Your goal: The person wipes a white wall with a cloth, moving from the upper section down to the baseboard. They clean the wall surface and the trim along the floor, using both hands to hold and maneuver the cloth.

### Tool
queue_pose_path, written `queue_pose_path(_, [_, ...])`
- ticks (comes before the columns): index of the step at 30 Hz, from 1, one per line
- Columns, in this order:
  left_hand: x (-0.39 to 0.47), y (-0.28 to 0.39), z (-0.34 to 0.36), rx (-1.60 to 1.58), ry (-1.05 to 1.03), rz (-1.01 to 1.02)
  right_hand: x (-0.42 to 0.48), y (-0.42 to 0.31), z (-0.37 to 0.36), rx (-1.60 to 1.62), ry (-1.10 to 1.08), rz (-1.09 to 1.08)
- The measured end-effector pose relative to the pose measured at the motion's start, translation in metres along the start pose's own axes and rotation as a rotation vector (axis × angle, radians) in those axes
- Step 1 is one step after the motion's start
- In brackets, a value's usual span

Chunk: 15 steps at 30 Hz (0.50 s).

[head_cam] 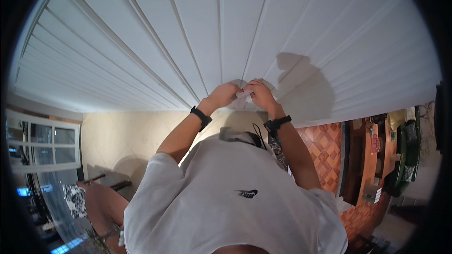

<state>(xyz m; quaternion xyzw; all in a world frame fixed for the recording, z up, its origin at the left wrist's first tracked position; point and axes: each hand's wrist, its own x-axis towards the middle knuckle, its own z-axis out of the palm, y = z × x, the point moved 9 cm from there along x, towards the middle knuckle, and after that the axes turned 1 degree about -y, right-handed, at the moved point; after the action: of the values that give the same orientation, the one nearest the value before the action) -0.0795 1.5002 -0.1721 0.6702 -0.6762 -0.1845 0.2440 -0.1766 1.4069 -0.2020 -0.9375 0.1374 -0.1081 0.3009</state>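
Observation:
Both of my hands are close together in front of a white panelled wall (197, 17) with long grooves. My left hand (223, 95) pinches one side of a small, crumpled, thin white piece (242, 98), which looks like tissue or cloth. On its other side, the fingers of my right hand (259, 93) hold it too. The piece hangs between the hands, near the lower part of the wall; I cannot tell whether it touches the panels. A black band (201, 117) circles my left wrist and another black band (277, 124) my right.
Beige tiled floor (116, 130) lies to the left, beside a white-framed window (53, 144). A brown chair (106, 204) stands at lower left. To the right are patterned wood flooring (319, 144), a wooden table (369, 162) with objects on it and a dark green sofa (400, 173).

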Motion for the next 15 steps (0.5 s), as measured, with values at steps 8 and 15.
queue_pose_path(8, [-0.076,0.15,-0.319,0.155,0.942,0.519,0.048,-0.315,-0.26,-0.428,0.876,-0.471])
queue_pose_path(15, [-0.068,0.061,-0.264,0.134,0.715,0.427,0.091,-0.201,-0.121,-0.473,0.806,-0.451])
